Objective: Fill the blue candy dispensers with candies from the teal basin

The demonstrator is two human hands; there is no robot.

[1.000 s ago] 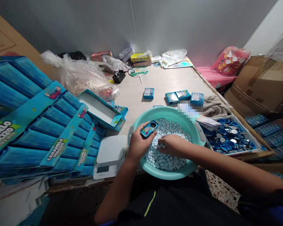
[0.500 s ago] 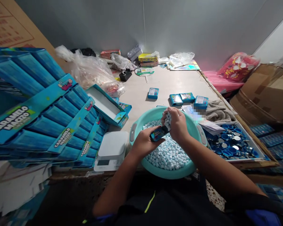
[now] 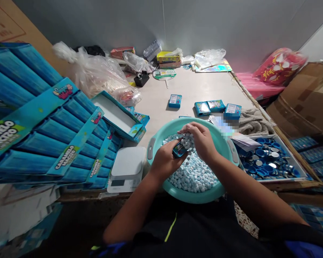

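My left hand (image 3: 165,159) is wrapped round a small blue tin (image 3: 178,149), held tilted above a turquoise basin (image 3: 177,196). Small pale blue and white candies (image 3: 196,175) fill much of the basin. Cupped over the tin's upper end, my right hand (image 3: 200,139) holds a clump of the candies (image 3: 187,141) against its opening. The fingers of both hands are curled, and the tin's mouth is hidden under the clump.
Stacked blue display boxes (image 3: 54,132) and a white scale (image 3: 127,168) stand left. Beyond the basin lie several blue tins (image 3: 174,101). At right are a tray of blue caps (image 3: 269,157), a grey cloth (image 3: 254,122) and cartons (image 3: 298,100).
My right hand has moved slightly down and left, bringing its candies over the tin's end. The tin now sits deeper in my left hand. The view has shifted a little.
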